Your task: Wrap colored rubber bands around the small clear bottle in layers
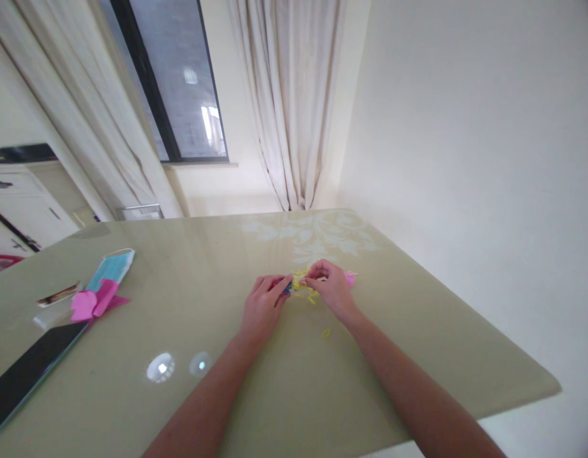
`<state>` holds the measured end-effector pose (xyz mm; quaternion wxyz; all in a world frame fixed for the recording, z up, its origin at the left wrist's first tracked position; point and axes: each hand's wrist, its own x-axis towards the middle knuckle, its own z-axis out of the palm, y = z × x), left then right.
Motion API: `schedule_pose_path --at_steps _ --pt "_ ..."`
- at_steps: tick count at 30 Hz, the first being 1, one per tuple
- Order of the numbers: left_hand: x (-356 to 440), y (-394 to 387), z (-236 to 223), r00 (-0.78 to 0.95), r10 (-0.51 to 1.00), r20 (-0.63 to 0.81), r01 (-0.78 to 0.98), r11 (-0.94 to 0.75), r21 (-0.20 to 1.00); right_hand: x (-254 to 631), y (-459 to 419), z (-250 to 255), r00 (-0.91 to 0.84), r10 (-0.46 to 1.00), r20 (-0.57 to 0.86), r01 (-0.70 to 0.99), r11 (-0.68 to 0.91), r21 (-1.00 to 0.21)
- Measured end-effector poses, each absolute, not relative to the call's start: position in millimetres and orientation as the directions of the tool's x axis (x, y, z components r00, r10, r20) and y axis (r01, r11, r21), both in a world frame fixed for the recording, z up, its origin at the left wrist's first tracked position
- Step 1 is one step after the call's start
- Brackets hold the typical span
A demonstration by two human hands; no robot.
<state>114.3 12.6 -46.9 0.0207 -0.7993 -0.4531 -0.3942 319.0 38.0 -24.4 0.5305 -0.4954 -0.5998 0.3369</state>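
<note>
Near the middle of the table [389,375], my left hand [264,304] is closed, its thumb and fingers around a small blue-and-red thing [287,287] that is mostly covered. To its right, my right hand [333,289] has thumb and forefinger pinched together over a cluster of small yellow loops [298,278]. Whatever lies between those fingertips is too small to make out. One lone yellow loop [326,333] rests on the table below the right hand. A pink thing [351,278] shows partly behind the right hand.
At the left lie a dark-screened tablet or phone [34,369], folded pink pieces [96,302], a blue face mask [113,266] and a narrow brown strip [58,294]. A wall [466,159] borders the table's right side. Curtains [294,114] hang beyond the far edge.
</note>
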Motion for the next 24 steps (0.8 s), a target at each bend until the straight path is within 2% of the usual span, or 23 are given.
schedule_pose_path --at_steps 4,9,19,24 --pt "114.9 13.0 -48.2 0.273 0.712 0.647 0.708 -0.604 0.366 318.6 38.6 -25.0 0.103 0.930 0.352 0.353 0.297 -0.888" --pt "113.9 12.1 -46.7 0.259 0.734 0.628 0.713 -0.584 0.388 319.1 38.9 -26.7 0.055 0.961 0.272 0.335 0.239 -0.911" --pt "112.5 12.8 -44.5 0.203 0.766 0.610 0.770 -0.510 0.384 324.5 34.5 -18.0 -0.168 0.898 0.407 0.433 0.438 -0.788" --pt "114.9 11.9 -44.6 0.211 0.775 0.595 0.773 -0.505 0.384 324.5 35.3 -20.0 -0.109 0.910 0.400 0.426 0.406 -0.808"
